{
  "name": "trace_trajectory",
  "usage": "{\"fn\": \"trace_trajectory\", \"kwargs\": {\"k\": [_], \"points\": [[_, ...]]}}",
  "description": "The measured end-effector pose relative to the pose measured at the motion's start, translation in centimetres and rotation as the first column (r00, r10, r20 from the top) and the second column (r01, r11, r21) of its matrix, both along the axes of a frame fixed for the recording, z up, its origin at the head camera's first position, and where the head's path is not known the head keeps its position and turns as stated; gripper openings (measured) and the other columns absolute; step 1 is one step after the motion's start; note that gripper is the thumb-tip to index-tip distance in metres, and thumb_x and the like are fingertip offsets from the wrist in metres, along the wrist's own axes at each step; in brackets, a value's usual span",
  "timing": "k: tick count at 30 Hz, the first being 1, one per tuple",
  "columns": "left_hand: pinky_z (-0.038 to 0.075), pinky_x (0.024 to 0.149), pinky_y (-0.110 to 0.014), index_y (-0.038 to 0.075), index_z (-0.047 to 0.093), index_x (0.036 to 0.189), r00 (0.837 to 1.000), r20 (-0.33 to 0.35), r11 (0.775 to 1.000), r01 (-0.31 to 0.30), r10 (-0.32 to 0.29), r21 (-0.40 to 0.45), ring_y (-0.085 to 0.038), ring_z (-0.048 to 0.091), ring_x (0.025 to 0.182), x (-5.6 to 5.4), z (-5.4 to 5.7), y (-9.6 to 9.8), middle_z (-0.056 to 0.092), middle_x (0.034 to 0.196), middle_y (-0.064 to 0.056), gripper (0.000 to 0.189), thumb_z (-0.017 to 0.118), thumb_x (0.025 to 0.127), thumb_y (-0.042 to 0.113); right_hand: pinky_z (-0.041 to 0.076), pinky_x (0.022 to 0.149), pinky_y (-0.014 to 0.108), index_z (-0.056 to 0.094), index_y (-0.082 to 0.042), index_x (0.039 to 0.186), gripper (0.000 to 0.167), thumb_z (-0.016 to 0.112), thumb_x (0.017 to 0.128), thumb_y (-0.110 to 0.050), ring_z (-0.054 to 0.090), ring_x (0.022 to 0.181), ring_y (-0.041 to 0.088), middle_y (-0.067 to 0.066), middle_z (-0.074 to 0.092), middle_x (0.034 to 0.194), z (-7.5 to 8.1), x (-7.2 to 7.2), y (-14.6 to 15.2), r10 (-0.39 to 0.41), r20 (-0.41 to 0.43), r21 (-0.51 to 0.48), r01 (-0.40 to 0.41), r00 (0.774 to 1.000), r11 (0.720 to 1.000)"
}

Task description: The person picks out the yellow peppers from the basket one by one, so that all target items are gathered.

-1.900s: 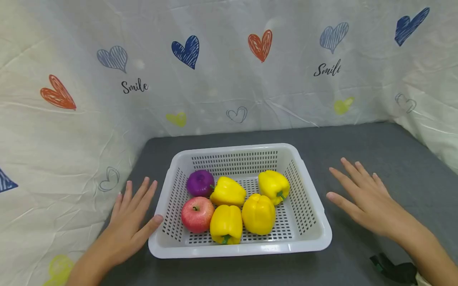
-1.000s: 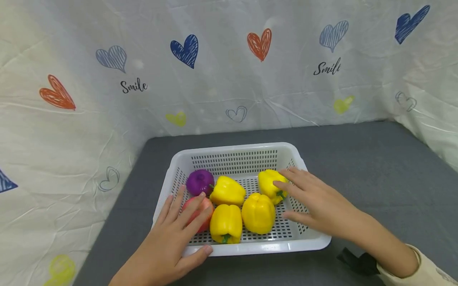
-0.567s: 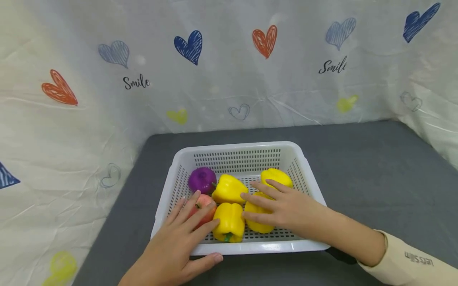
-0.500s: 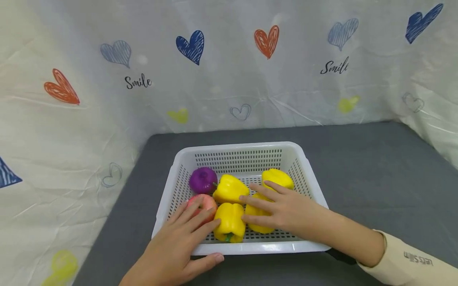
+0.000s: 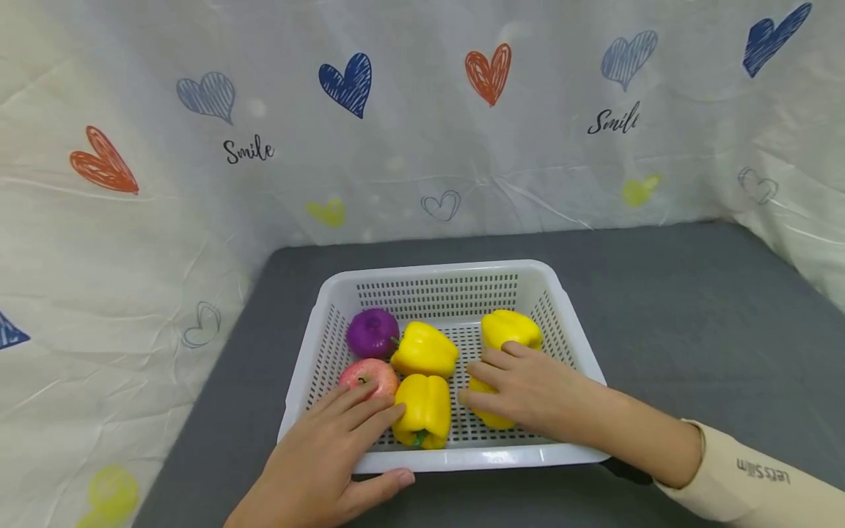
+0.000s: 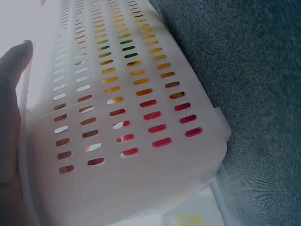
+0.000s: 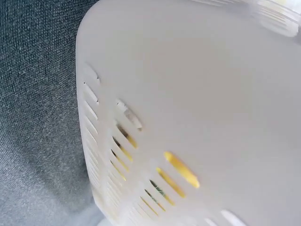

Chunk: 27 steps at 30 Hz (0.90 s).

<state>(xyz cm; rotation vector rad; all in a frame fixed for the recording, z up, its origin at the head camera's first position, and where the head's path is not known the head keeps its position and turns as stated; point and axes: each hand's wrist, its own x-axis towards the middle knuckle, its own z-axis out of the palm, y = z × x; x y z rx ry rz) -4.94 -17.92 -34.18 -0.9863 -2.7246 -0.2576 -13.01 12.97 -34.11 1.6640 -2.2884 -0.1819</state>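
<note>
A white slotted plastic basket [image 5: 462,460] holds several yellow bell peppers, a red apple [image 5: 379,375] and a purple onion-like vegetable [image 5: 372,333]. My right hand [image 5: 541,392] reaches over the front right of the basket. Its fingers curl round the front right yellow bell pepper [image 5: 494,420], which the hand partly covers. At the front left corner lies my left hand [image 5: 323,451], fingers extended over the apple and thumb outside the front rim. The left wrist view shows that thumb [image 6: 16,61] beside the basket wall [image 6: 99,193]. In the right wrist view the basket wall [image 7: 197,84] hides the right hand.
Other yellow bell peppers lie at the basket's front middle [image 5: 422,403], centre [image 5: 425,348] and back right [image 5: 510,328]. A grey cloth [image 5: 713,315] covers the table. A white curtain [image 5: 409,147] printed with hearts hangs behind and to the left.
Both hands came from beside the basket to over it. The right fingers have since curled round the front right pepper, which shifted slightly right. The left hand has stayed nearly still over the last half second.
</note>
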Motion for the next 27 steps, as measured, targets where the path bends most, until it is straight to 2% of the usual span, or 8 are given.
{"fn": "trace_trajectory", "kwargs": {"k": [3,6,12,16,19,23,25,27], "points": [[0.037,0.111,-0.048,0.022,0.066,0.132,1.0,0.003,1.0,-0.005,0.005,-0.001,-0.02,0.048,0.135,0.1,0.1,0.0,0.061,0.136,0.008,0.065,0.053,0.092,0.07,0.047,0.078,0.032,0.067,-0.028,0.123,0.056,0.091,0.073,-0.029,0.052,0.101,0.022,0.004,0.06,0.116,0.1,0.0,0.1,-0.017,0.024,0.025,0.016,1.0,1.0],[0.04,0.11,-0.048,0.021,0.067,0.131,1.0,-0.011,1.0,0.001,-0.001,0.007,-0.02,0.05,0.133,0.1,0.0,0.0,0.062,0.136,0.007,0.064,0.055,0.091,0.069,0.047,0.073,0.032,0.066,-0.026,0.118,0.058,0.093,0.067,-0.036,0.053,0.097,0.024,0.006,0.06,0.114,0.2,0.0,0.2,-0.047,0.048,0.046,0.045,0.998,0.998],[0.043,0.107,-0.048,0.021,0.067,0.13,0.999,-0.037,1.0,0.01,-0.009,0.014,-0.021,0.052,0.131,0.1,-0.1,0.1,0.063,0.135,0.006,0.062,0.057,0.091,0.068,0.045,0.067,0.029,0.063,-0.024,0.11,0.049,0.087,0.072,-0.041,0.049,0.08,0.02,0.002,0.058,0.099,0.1,0.1,0.3,-0.102,0.093,0.048,0.098,0.99,0.994],[0.044,0.106,-0.049,0.022,0.067,0.13,0.999,-0.034,1.0,-0.004,0.004,0.007,-0.021,0.052,0.131,0.2,0.0,0.0,0.063,0.134,0.007,0.063,0.056,0.091,0.069,0.052,0.072,0.032,0.068,-0.023,0.121,0.054,0.086,0.074,-0.043,0.057,0.087,0.022,0.005,0.064,0.111,0.5,0.1,0.0,-0.167,0.142,0.121,0.15,0.976,0.981],[0.044,0.106,-0.048,0.021,0.068,0.129,0.999,-0.049,1.0,0.01,-0.009,0.022,-0.021,0.052,0.13,0.2,0.0,0.0,0.064,0.133,0.007,0.061,0.057,0.091,0.068,0.056,0.076,0.038,0.068,-0.023,0.126,0.06,0.089,0.072,-0.04,0.06,0.092,0.026,0.008,0.064,0.12,1.2,0.2,-0.5,-0.285,0.219,0.22,0.238,0.933,0.946],[0.045,0.105,-0.047,0.019,0.069,0.127,0.995,-0.093,0.998,0.05,-0.046,0.043,-0.022,0.054,0.127,0.2,-0.2,0.1,0.065,0.13,0.006,0.058,0.06,0.092,0.064,0.055,0.068,0.037,0.07,-0.022,0.118,0.057,0.091,0.068,-0.038,0.055,0.076,0.023,0.006,0.063,0.1,2.0,0.3,-1.3,-0.44,0.245,0.331,0.352,0.864,0.875],[0.045,0.104,-0.047,0.018,0.069,0.126,0.993,-0.108,0.997,0.058,-0.053,0.043,-0.022,0.055,0.126,0.2,-0.2,0.1,0.066,0.129,0.006,0.056,0.06,0.092,0.063,0.051,0.06,0.033,0.07,-0.021,0.109,0.048,0.088,0.069,-0.041,0.049,0.065,0.021,0.004,0.056,0.082,2.1,0.4,-1.6,-0.477,0.204,0.353,0.39,0.855,0.85],[0.046,0.104,-0.047,0.019,0.069,0.126,0.993,-0.109,0.998,0.055,-0.05,0.038,-0.022,0.055,0.126,0.2,-0.1,0.0,0.066,0.129,0.006,0.056,0.06,0.093,0.063,0.046,0.055,0.031,0.07,-0.019,0.105,0.045,0.083,0.071,-0.045,0.045,0.06,0.02,0.003,0.051,0.071,2.1,0.4,-1.8,-0.494,0.16,0.366,0.414,0.854,0.834]]}}
